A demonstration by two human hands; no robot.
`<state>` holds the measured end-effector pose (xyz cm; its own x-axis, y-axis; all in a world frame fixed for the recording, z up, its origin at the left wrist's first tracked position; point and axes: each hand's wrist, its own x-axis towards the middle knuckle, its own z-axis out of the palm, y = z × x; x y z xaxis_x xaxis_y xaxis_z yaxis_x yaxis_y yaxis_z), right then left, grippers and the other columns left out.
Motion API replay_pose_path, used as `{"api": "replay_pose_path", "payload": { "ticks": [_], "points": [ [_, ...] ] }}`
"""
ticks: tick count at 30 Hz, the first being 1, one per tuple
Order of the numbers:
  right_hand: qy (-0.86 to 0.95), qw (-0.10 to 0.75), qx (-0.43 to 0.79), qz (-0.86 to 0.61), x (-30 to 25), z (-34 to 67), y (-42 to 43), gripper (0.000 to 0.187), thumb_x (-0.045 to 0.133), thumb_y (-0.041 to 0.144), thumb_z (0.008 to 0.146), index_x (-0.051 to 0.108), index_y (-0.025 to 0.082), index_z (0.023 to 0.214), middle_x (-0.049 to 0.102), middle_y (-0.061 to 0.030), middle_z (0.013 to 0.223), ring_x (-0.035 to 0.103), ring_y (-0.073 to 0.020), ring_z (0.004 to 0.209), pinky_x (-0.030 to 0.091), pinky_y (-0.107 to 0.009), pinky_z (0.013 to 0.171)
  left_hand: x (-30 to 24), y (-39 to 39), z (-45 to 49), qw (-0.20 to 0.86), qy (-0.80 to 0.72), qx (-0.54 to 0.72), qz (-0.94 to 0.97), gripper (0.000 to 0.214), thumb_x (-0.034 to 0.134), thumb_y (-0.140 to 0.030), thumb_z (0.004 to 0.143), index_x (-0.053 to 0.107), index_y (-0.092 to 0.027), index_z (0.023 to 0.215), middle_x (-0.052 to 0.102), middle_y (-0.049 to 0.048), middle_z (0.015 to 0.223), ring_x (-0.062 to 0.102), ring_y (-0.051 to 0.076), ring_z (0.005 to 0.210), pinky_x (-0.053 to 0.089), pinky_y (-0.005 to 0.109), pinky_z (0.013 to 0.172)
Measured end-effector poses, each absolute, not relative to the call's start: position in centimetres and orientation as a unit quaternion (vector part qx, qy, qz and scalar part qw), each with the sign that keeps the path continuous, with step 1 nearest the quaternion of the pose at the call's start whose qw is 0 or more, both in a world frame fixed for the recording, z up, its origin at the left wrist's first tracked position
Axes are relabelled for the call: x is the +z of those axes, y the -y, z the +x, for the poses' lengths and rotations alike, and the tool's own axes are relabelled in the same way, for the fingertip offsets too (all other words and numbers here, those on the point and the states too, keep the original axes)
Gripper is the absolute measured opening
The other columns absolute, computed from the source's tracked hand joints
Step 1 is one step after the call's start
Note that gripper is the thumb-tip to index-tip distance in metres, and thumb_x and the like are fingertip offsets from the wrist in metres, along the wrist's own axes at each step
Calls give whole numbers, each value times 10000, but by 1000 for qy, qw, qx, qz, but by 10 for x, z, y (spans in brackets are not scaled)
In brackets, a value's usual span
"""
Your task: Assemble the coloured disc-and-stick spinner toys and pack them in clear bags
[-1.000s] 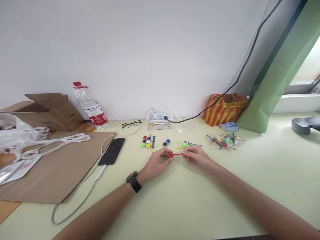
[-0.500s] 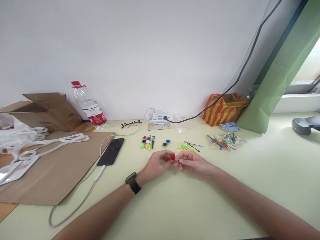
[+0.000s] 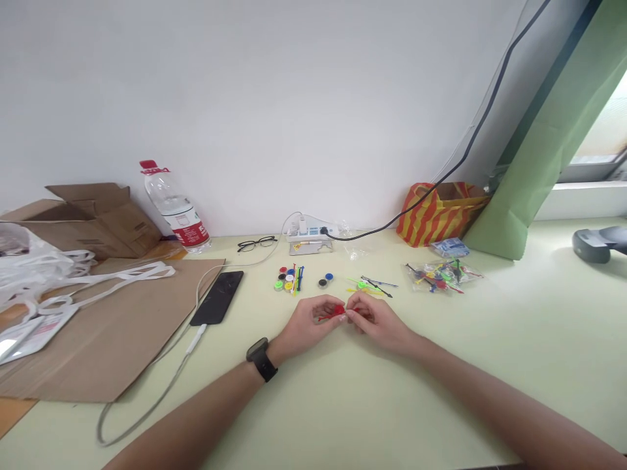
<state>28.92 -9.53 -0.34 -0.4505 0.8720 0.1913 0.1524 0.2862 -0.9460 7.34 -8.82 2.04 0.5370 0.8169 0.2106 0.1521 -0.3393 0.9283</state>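
My left hand (image 3: 313, 324) is closed in a pinch on a small round red plastic piece (image 3: 339, 310). A thin red plastic stick (image 3: 323, 318) shows across it, one end under my left fingers. My right hand (image 3: 377, 320) is closed too, its fingertips meeting the left ones and pinching the stick's other side, mostly hidden. Beyond my hands stand a black round piece (image 3: 322, 283) and a blue round piece (image 3: 329, 277). Several thin plastic arrows (image 3: 377, 286) in black, blue, yellow and green lie just past my right hand.
Left of centre sit several coloured round pieces (image 3: 285, 279) beside upright-lying sticks (image 3: 300, 279). A clear bag of coloured parts (image 3: 443, 277) lies right. A phone (image 3: 217, 298) on a cable, glasses (image 3: 257, 243), a power strip (image 3: 311, 230), a bottle (image 3: 181, 212) and cardboard (image 3: 122, 326) surround the work area.
The red round piece has tilted and sunk lower between my fingers, and the red stick now shows across it. My right fingers have curled in closer to my left hand.
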Motion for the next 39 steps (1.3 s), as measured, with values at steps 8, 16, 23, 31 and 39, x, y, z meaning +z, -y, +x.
{"api": "replay_pose_path", "payload": {
  "ticks": [8,16,23,31,39],
  "points": [
    [794,326,322,-399,-1,298,96,210,544,392,997,627,220,912,583,11,707,479,-142,622,357,-273,577,16,92,73,410,-341,354,768,222,660,-361,936,718,-180,1051,754,82,1021,709,214,958,599,356,882],
    [823,322,252,-395,-2,300,95,213,555,369,990,652,212,885,624,-3,711,510,-144,635,378,-277,608,13,92,71,365,-359,362,779,202,677,-351,918,725,-184,1022,766,75,999,721,212,920,618,355,852],
    [829,322,240,-389,0,299,97,196,562,343,985,664,214,879,613,4,699,502,-138,621,369,-270,601,17,94,72,383,-341,357,781,167,655,-335,934,702,-182,981,749,69,979,712,198,921,604,331,845],
    [807,340,290,-386,4,300,94,224,548,377,995,684,215,920,663,-30,792,530,-155,661,403,-282,608,19,92,74,416,-338,353,767,216,666,-385,926,698,-175,968,741,69,949,692,197,882,578,326,803],
    [759,383,362,-383,4,301,88,287,500,423,1015,670,234,1148,649,-66,952,587,-195,825,466,-294,658,20,84,69,574,-301,357,672,243,708,-386,912,703,-153,979,735,94,973,686,200,907,550,341,840]
  ]
}}
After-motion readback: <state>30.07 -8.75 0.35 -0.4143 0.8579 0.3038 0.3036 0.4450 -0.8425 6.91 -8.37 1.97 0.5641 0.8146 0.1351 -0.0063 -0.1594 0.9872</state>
